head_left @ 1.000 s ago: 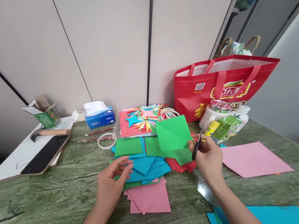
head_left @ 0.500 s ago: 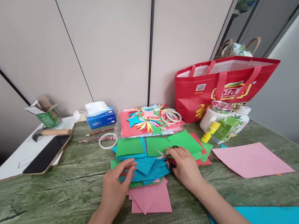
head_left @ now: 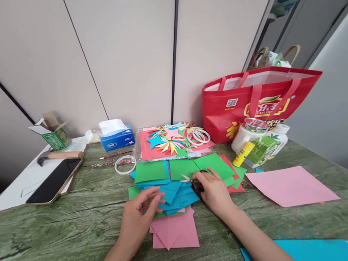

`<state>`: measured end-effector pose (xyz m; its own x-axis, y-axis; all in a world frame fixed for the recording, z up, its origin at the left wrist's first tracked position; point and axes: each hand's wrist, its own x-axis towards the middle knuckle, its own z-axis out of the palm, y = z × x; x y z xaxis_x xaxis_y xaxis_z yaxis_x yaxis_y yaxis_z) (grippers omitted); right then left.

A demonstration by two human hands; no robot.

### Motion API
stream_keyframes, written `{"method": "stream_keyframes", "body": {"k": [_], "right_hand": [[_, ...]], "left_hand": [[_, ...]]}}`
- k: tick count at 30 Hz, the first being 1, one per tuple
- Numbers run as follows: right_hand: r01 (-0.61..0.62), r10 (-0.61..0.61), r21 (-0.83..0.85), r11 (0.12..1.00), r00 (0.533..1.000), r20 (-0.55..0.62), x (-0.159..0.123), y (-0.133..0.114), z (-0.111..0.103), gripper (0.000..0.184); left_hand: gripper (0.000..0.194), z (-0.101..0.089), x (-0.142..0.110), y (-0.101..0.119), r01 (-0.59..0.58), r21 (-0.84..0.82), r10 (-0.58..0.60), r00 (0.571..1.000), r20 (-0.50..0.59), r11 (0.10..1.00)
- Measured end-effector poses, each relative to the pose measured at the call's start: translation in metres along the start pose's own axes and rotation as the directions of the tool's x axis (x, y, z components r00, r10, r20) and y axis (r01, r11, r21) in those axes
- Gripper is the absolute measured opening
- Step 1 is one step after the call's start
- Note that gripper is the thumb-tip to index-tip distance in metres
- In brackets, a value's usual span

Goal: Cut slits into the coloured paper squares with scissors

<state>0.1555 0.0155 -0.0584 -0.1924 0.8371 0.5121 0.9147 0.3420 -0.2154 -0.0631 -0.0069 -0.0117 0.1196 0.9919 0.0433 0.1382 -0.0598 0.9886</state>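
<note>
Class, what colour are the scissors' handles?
Black; the scissor handles show best in the head view.

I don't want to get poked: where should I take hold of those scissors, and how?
The scissors are probably best gripped by the black handles, from the right, where the right hand has them. Their silver blades point left and stand a little open, so that end looks pokier.

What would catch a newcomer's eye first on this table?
Probably the big red shopping bag, standing at the back right. Next comes the pile of green, blue, red and pink paper in the middle, where the right hand holds scissors. Just behind that pile lie colourful paper stars, beside some white tape rolls.
</note>
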Motion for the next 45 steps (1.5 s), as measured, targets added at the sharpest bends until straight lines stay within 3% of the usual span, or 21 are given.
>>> {"method": "stream_keyframes", "body": {"k": [4, 6, 7, 8, 9, 10, 13, 15, 17, 20, 22, 26, 30, 35, 38, 40, 42, 45], "right_hand": [[-0.061, 0.060, -0.008, 0.998, 0.996, -0.070, -0.002, 0.001, -0.001, 0.034], [-0.099, 0.111, 0.071, 0.993, 0.975, -0.190, -0.002, -0.004, -0.007, 0.027], [-0.107, 0.161, 0.194, 0.975, 0.943, -0.290, -0.002, -0.009, -0.011, 0.022], [-0.118, 0.270, 0.375, 0.919, 0.883, -0.384, -0.001, -0.015, -0.015, 0.015], [-0.133, 0.414, 0.570, 0.811, 0.819, -0.397, -0.001, -0.022, -0.019, 0.010], [-0.143, 0.535, 0.744, 0.653, 0.782, -0.320, -0.001, -0.030, -0.022, 0.012], [-0.239, 0.676, 0.959, 0.156, 0.733, 0.073, -0.003, -0.054, -0.023, 0.024], [-0.265, 0.637, 0.964, -0.027, 0.739, 0.221, -0.007, -0.066, -0.020, 0.029], [-0.304, 0.553, 0.948, -0.095, 0.775, 0.304, -0.010, -0.074, -0.015, 0.029], [-0.352, 0.438, 0.929, -0.114, 0.821, 0.365, -0.012, -0.079, -0.013, 0.031], [-0.349, 0.449, 0.930, -0.114, 0.817, 0.361, -0.010, -0.078, -0.014, 0.030], [-0.295, 0.557, 0.949, -0.110, 0.773, 0.304, -0.006, -0.066, -0.016, 0.030], [-0.278, 0.575, 0.953, -0.119, 0.763, 0.295, -0.006, -0.058, -0.015, 0.030], [-0.277, 0.610, 0.949, -0.151, 0.729, 0.310, -0.008, -0.061, -0.012, 0.028], [-0.246, 0.661, 0.955, -0.165, 0.691, 0.292, -0.008, -0.063, -0.012, 0.029], [-0.246, 0.665, 0.954, -0.169, 0.686, 0.295, -0.009, -0.065, -0.013, 0.029], [-0.277, 0.636, 0.945, -0.172, 0.701, 0.322, -0.009, -0.067, -0.014, 0.029], [-0.340, 0.566, 0.928, -0.153, 0.739, 0.364, -0.009, -0.070, -0.017, 0.029]], "left_hand": [[0.023, 0.000, 0.000, 0.000, 0.021, -0.027, -0.020, 0.999, 0.034, 0.999], [0.023, 0.001, -0.001, 0.001, 0.039, -0.049, -0.036, 0.998, 0.049, 0.998], [0.023, 0.002, -0.001, 0.001, 0.053, -0.057, -0.050, 0.997, 0.060, 0.997], [0.025, 0.002, -0.001, 0.001, 0.072, -0.065, -0.067, 0.995, 0.073, 0.995], [0.028, 0.003, -0.001, 0.001, 0.093, -0.076, -0.086, 0.992, 0.091, 0.993], [0.032, 0.004, -0.001, 0.000, 0.113, -0.092, -0.103, 0.989, 0.111, 0.989], [0.038, 0.005, -0.001, 0.000, 0.142, -0.117, -0.119, 0.975, 0.186, 0.983], [0.032, 0.005, -0.002, 0.000, 0.126, -0.085, -0.108, 0.974, 0.198, 0.988], [0.027, 0.004, -0.002, 0.000, 0.127, -0.027, -0.123, 0.985, 0.118, 0.992], [0.026, -0.001, -0.001, -0.002, 0.170, 0.026, -0.168, 0.984, -0.059, 0.985], [0.026, -0.005, 0.001, -0.003, 0.182, 0.027, -0.178, 0.978, -0.105, 0.983], [0.025, -0.010, 0.004, -0.002, 0.154, 0.093, -0.147, 0.986, -0.079, 0.984], [0.027, -0.011, 0.006, -0.003, 0.110, 0.210, -0.106, 0.994, -0.029, 0.972], [0.026, -0.010, 0.007, -0.006, 0.130, 0.062, -0.126, 0.990, -0.058, 0.990], [0.026, -0.006, 0.004, -0.003, 0.145, 0.008, -0.145, 0.986, 0.080, 0.989], [0.027, -0.002, 0.001, -0.001, 0.198, 0.021, -0.197, 0.947, 0.254, 0.980], [0.029, 0.001, -0.001, 0.000, 0.250, 0.038, -0.247, 0.904, 0.348, 0.968], [0.033, 0.000, -0.001, -0.003, 0.243, 0.025, -0.242, 0.940, 0.241, 0.970]]}}
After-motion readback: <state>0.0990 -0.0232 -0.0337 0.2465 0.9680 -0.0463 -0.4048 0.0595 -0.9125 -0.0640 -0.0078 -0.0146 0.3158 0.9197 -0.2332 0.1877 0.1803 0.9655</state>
